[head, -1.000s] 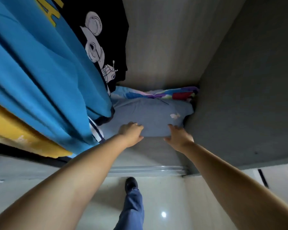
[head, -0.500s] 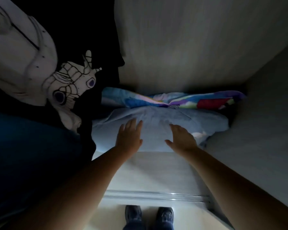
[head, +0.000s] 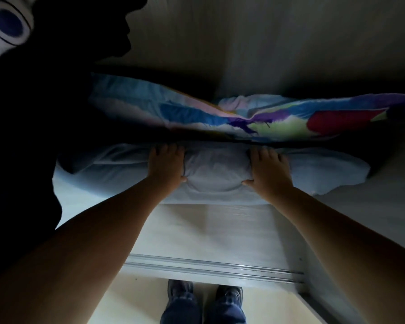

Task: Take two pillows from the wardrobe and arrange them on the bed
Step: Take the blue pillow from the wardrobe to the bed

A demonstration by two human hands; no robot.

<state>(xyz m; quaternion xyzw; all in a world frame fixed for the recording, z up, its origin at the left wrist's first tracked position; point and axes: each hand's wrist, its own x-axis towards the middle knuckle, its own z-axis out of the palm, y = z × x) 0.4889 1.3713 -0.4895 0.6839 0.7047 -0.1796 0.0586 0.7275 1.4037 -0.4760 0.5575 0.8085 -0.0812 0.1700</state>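
Note:
A pale blue pillow (head: 216, 169) lies on the wardrobe floor (head: 211, 228), its long side facing me. My left hand (head: 166, 164) and my right hand (head: 268, 168) press down on its front middle, fingers over the top and thumbs underneath, so the fabric bulges between them. Behind it, a second pillow with a multicoloured print (head: 255, 118) rests higher, partly over the blue one. The bed is out of view.
A hanging black shirt with a white cartoon print (head: 33, 90) fills the left side, close to my left arm. The wardrobe's side wall (head: 384, 218) closes the right. A metal sliding-door track (head: 211, 267) runs along the front edge, with my shoes just below it.
I have leaned further into the wardrobe. Both hands went from resting flat on the blue pillow to clamping its front middle, bunching the fabric between them.

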